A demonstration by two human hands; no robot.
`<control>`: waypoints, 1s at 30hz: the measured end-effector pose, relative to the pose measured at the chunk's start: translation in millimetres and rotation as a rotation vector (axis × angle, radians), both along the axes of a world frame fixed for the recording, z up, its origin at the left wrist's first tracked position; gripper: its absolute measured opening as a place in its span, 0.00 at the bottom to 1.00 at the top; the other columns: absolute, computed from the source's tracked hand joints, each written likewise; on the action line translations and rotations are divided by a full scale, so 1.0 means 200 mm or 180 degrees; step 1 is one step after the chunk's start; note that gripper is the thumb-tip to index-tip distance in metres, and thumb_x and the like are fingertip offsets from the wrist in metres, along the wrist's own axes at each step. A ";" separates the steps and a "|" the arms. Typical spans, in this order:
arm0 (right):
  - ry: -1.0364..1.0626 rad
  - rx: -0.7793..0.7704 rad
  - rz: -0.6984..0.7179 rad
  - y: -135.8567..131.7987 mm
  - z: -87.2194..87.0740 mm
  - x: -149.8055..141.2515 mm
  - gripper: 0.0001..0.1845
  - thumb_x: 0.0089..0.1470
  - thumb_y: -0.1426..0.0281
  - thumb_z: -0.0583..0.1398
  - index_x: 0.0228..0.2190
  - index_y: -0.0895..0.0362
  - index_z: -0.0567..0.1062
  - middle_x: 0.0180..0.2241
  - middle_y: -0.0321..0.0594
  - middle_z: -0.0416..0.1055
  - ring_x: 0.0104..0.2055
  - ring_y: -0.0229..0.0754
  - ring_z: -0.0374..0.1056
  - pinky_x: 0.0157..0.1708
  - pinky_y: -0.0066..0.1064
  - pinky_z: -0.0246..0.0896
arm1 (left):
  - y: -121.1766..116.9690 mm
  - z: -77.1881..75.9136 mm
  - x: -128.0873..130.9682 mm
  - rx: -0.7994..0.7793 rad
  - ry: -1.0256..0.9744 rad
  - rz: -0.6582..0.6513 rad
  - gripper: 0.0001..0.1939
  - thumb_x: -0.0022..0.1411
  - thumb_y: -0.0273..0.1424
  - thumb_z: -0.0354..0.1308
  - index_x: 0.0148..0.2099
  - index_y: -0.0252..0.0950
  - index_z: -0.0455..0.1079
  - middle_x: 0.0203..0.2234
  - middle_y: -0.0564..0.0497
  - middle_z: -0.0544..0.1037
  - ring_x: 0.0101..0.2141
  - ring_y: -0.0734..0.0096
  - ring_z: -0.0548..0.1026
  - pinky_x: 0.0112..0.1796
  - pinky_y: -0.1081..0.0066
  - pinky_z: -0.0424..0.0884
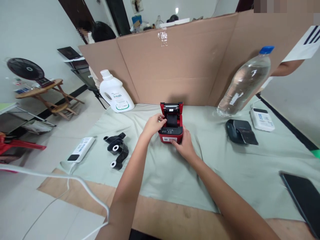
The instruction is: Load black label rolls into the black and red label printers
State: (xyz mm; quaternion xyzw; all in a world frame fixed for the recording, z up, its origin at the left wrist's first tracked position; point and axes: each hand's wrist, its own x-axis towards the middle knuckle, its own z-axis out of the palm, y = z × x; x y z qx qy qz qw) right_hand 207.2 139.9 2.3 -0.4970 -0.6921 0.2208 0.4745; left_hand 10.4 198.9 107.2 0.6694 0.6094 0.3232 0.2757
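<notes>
Red printer point(171, 137): open, black strip point(172, 120) inside
Left hand point(155, 125): at its rim, pinching I can't tell
Right hand point(185, 146): clasping its side
Bottle point(246, 83): clear liquid, cloth's point(165, 170) far edge

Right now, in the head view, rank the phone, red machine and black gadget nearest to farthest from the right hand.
1. Red machine: touching the right hand.
2. Black gadget: to the right.
3. Phone: picture's lower right.

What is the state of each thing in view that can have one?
Red printer: lid raised, right hand holding it
White jug: capped, standing
Water bottle: capped, standing
Black rolls: loose, partly unwound
Black device: dark strip hanging out
Phone: screen dark
Fan: spinning or still, cannot tell
White boxes: power state unclear
</notes>
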 end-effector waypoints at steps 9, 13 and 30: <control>-0.0048 0.0079 -0.0031 0.02 -0.05 -0.01 0.52 0.55 0.49 0.65 0.70 0.57 0.50 0.59 0.58 0.64 0.62 0.64 0.62 0.60 0.61 0.61 | 0.08 -0.02 0.20 -0.0304 0.0051 0.0216 0.23 0.56 0.36 0.67 0.51 0.36 0.65 0.46 0.40 0.81 0.46 0.55 0.80 0.42 0.65 0.70; -0.0067 0.0069 -0.0042 0.02 -0.06 -0.01 0.54 0.54 0.49 0.65 0.70 0.58 0.50 0.60 0.60 0.63 0.63 0.65 0.60 0.60 0.62 0.60 | 0.10 -0.05 0.23 -0.0156 -0.0150 0.0519 0.23 0.54 0.34 0.69 0.49 0.37 0.65 0.47 0.41 0.80 0.48 0.57 0.79 0.44 0.67 0.70; -0.0054 -0.0029 -0.0033 0.01 -0.04 -0.01 0.53 0.53 0.52 0.66 0.70 0.56 0.51 0.60 0.57 0.63 0.62 0.64 0.60 0.60 0.60 0.61 | -0.04 0.22 0.02 -0.0868 0.0028 -0.0159 0.06 0.55 0.32 0.62 0.28 0.36 0.76 0.22 0.52 0.75 0.26 0.72 0.69 0.28 0.73 0.63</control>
